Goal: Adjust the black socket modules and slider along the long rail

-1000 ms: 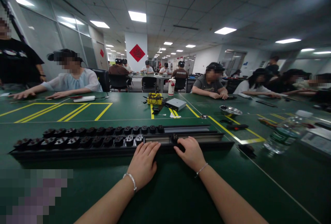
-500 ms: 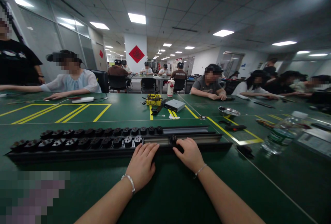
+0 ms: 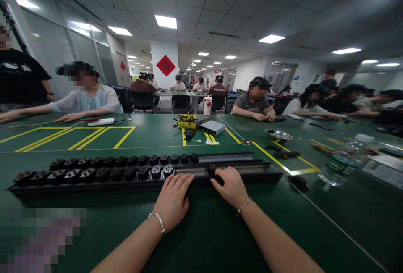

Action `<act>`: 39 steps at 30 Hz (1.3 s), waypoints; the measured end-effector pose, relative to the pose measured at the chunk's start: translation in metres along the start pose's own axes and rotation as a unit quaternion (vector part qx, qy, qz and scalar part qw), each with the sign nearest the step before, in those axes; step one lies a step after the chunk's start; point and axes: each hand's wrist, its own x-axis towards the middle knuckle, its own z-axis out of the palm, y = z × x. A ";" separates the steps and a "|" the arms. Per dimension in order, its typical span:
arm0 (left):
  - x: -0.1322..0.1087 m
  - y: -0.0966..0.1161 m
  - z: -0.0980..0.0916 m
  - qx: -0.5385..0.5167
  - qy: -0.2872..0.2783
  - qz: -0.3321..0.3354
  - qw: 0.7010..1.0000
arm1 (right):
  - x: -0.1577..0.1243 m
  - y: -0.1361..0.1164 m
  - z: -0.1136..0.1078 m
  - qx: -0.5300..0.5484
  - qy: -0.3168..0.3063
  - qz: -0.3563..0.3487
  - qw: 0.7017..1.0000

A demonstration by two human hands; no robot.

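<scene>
My left hand (image 3: 173, 199) lies with its fingers stretched out on the front edge of the near black rail (image 3: 94, 190), beside the bare section of its channel. Curled at the same rail, my right hand (image 3: 231, 185) has its thumb and index finger at a small black plug adapter (image 3: 211, 169), which sits apart from the others in the channel. The fingers partly hide it. A row of black plug adapters with metal prongs (image 3: 102, 174) fills the rail's left part, and two paler ones (image 3: 162, 171) stand near my left fingertips.
Behind lies a second black rail (image 3: 226, 158) with its own row of adapters. Farther back are a grey box (image 3: 213, 128), a yellow box with cables (image 3: 187, 122) and a metal bowl (image 3: 278, 135). A water bottle (image 3: 341, 164) stands at right. Co-workers sit around the green table (image 3: 204, 239).
Both hands stay in place at the rail, and the adapters look unmoved. At the far left, a co-worker's outstretched arm has shifted slightly.
</scene>
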 end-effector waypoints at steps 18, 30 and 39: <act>0.001 -0.002 0.001 0.004 0.001 0.004 1.000 | 0.000 0.003 0.000 0.005 0.011 -0.007 1.000; 0.000 -0.001 0.003 0.003 0.003 0.004 1.000 | 0.001 0.004 0.001 -0.002 0.009 -0.010 1.000; 0.001 0.000 0.000 -0.001 -0.002 0.002 1.000 | 0.001 0.003 -0.002 -0.001 -0.001 -0.012 1.000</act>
